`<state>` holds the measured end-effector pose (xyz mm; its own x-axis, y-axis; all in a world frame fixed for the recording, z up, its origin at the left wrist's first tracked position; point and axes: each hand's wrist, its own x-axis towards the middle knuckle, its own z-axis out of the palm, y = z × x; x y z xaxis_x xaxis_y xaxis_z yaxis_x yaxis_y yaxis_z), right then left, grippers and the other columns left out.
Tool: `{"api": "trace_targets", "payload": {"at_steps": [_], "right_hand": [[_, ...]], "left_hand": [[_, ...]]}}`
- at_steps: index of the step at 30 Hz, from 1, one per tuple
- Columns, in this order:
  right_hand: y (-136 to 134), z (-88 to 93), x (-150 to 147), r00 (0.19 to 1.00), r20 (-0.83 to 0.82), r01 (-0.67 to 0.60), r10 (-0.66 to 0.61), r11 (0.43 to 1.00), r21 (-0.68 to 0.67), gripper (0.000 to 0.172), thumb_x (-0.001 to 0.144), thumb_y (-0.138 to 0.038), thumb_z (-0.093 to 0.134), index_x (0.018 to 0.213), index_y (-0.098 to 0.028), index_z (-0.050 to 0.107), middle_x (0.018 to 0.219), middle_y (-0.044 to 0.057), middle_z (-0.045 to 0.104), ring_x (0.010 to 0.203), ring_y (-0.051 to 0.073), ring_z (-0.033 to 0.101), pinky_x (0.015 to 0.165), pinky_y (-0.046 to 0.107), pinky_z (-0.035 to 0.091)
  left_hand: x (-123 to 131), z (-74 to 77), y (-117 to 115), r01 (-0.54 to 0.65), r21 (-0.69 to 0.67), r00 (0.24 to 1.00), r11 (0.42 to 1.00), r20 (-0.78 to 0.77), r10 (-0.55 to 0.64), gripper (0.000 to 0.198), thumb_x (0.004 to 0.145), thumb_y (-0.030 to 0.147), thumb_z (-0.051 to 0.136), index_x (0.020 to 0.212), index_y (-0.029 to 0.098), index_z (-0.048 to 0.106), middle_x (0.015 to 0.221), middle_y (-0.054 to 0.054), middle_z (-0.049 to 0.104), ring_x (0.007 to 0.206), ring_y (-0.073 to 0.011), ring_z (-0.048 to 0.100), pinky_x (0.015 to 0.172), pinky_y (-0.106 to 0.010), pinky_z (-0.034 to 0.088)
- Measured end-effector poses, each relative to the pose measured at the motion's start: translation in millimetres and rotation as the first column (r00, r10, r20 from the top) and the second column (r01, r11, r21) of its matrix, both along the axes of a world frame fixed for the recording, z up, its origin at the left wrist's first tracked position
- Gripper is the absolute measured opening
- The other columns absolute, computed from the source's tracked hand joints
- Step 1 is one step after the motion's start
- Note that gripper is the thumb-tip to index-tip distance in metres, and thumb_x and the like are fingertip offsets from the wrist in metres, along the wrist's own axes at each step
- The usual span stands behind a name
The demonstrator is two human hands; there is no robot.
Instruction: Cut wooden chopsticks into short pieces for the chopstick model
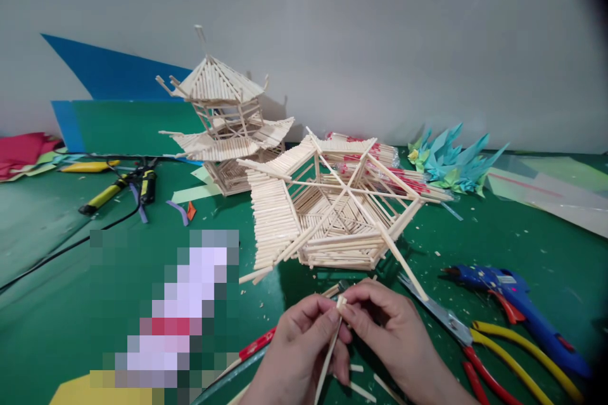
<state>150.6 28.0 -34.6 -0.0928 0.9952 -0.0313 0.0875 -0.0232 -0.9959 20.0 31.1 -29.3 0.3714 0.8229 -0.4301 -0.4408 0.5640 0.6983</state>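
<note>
My left hand (pixel 304 335) and my right hand (pixel 387 323) meet low in the middle of the view. Their fingertips pinch the upper end of a thin wooden stick (pixel 327 357), which slants down towards me. Short pale ends show between the thumbs; I cannot tell whether they are one piece or several. Just beyond my fingers stands a six-sided wooden-stick frame (pixel 349 190), with slatted roofing (pixel 273 218) on its left side and open spokes on its right. Cut stick pieces (pixel 363 391) lie beneath my hands.
Right of my hands lie a blue glue gun (pixel 517 291) and cutting tools with metal blades (pixel 444 316) and yellow and red handles. Behind stand a stick pagoda (pixel 223 139), wrapped stick bundles (pixel 394 180) and folded blue paper (pixel 458 158). Yellow-handled pliers (pixel 111 195) and a black cable (pixel 71 243) lie left.
</note>
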Motion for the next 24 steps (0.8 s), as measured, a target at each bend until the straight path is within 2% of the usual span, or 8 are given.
{"api": "trace_targets", "payload": {"at_steps": [7,15,24], "right_hand": [[0.2,1.1,0.8,0.997,0.079,0.011,-0.010,1.000,-0.004,0.013,0.074,-0.029,0.058,0.072,-0.017,0.063,0.067,0.000,0.055,0.057,0.011,0.051,0.052,0.021,0.041],[0.8,0.2,0.8,0.996,0.083,0.010,-0.009,1.000,-0.018,0.015,0.074,-0.030,0.059,0.072,-0.016,0.063,0.067,0.000,0.054,0.057,0.011,0.049,0.052,0.022,0.040],[0.9,2.4,-3.5,0.983,-0.180,-0.055,0.022,0.983,-0.178,0.017,0.074,-0.031,0.060,0.068,-0.016,0.057,0.053,-0.003,0.058,0.052,0.011,0.054,0.053,0.021,0.042]], "left_hand": [[-2.0,0.2,0.7,0.043,-0.007,0.998,0.999,-0.047,-0.043,0.019,0.069,0.027,0.063,0.063,0.013,0.053,0.053,0.000,0.059,0.032,-0.0073,0.049,0.037,-0.017,0.030],[-5.5,4.8,-1.3,0.069,0.016,0.988,0.998,-0.138,-0.066,0.020,0.072,0.029,0.061,0.063,0.013,0.052,0.055,0.000,0.058,0.034,-0.0051,0.046,0.038,-0.017,0.026],[-1.8,5.7,-3.1,0.038,0.057,0.979,0.998,-0.204,-0.025,0.021,0.072,0.027,0.062,0.061,0.012,0.052,0.052,0.002,0.056,0.033,-0.0026,0.040,0.039,-0.016,0.026]]}}
